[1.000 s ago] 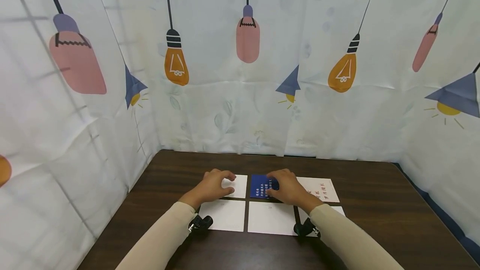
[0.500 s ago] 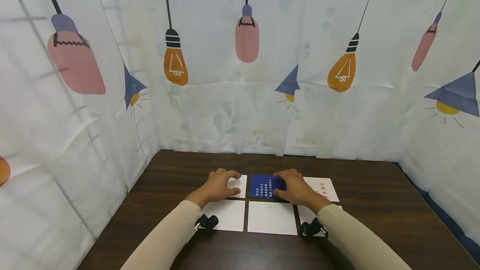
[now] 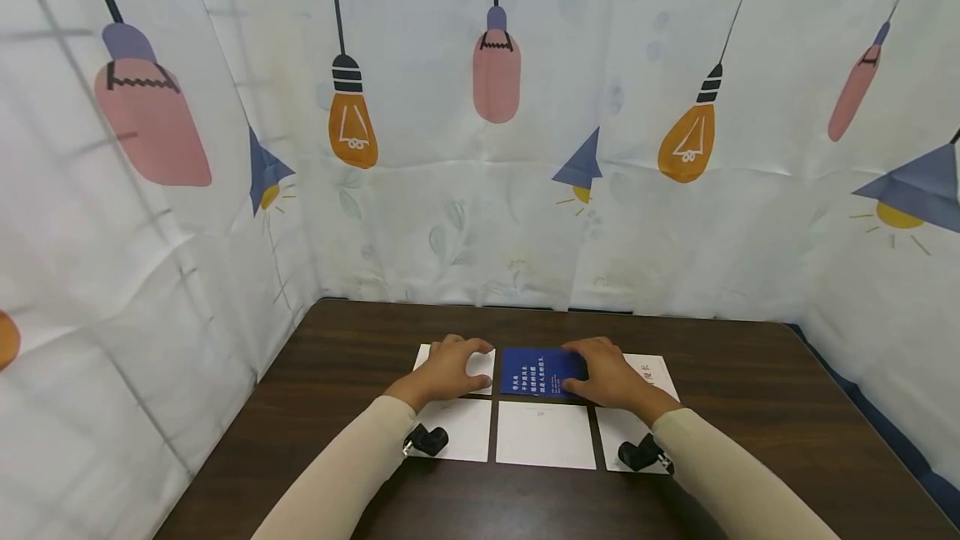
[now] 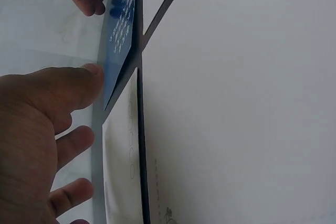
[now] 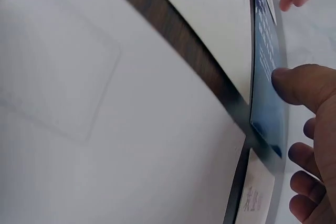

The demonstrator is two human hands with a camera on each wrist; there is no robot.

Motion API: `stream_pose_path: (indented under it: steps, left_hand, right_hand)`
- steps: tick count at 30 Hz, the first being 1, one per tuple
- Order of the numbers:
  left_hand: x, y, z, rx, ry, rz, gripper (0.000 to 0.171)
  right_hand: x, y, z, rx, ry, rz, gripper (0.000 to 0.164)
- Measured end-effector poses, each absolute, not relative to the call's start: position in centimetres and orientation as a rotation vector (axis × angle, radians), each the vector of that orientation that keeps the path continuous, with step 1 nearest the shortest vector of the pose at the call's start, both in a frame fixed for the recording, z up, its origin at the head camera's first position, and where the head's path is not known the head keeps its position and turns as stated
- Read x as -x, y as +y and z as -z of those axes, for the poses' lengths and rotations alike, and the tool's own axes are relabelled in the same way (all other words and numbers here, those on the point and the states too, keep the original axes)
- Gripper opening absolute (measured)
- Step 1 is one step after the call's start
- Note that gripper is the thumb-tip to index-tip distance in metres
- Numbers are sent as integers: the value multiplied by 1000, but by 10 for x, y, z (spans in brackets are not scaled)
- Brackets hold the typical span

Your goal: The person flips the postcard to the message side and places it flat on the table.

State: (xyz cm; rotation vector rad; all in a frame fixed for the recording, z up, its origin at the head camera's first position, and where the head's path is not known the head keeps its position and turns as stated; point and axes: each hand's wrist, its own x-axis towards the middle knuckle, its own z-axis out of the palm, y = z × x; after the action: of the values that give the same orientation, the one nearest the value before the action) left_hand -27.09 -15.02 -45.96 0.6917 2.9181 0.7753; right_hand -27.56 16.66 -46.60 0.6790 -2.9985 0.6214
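Note:
A blue card point(image 3: 536, 372) with white lettering lies in the middle of the back row of cards on the table. My right hand point(image 3: 607, 373) is over its right end, thumb and forefinger spread apart in a curve. In the right wrist view the thumb point(image 5: 294, 83) overlaps the blue card; whether it presses on it I cannot tell. Over the white card point(image 3: 483, 363) at the back left is my left hand point(image 3: 446, 372), its thumb and forefinger also apart and nothing between them. A white card with reddish print point(image 3: 654, 370) is partly hidden behind my right hand.
Three white cards make up the front row: left point(image 3: 461, 432), middle point(image 3: 546, 436) and right point(image 3: 618, 433), narrow gaps between them. The dark wooden table point(image 3: 375, 327) ends at a white curtain point(image 3: 450, 232) printed with lamps. Each wrist wears a small black camera point(image 3: 429, 440).
Both hands have slid to the right, the right one toward the blue card's right end, uncovering more of its lettering. The cards have not visibly moved.

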Motion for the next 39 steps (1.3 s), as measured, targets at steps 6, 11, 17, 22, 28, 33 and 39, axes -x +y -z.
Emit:
stream_pose_path:
  steps: [6,11,17,22,28,33,39]
  left_hand:
    - [274,-143,461,-714,2911,-759,56]
    - [277,-137,464,-690,2909,-739,56]
    - [278,-131,464,-675,2911,-739,58]
    - [279,-127,463,-673,2906,-711,60]
    - [278,-125,463,-667,2894,-706,64]
    - [278,-122,463,-636,2886,-694,68]
    - [282,-117,461,-603,2871,-686,78]
  right_hand:
    - [278,174,468,-684,-3008,-578,68]
    - [280,178,469,-673,-3020,-580,70]
    - [279,180,469,-691,-3023,-588,73]
    - [279,180,468,-691,-3032,-591,74]
    - [280,178,468,-681,-3062,-581,76]
    - [281,175,468,-674,-3086,-570,79]
    - [282,175,468,-673,-3087,-571,80]
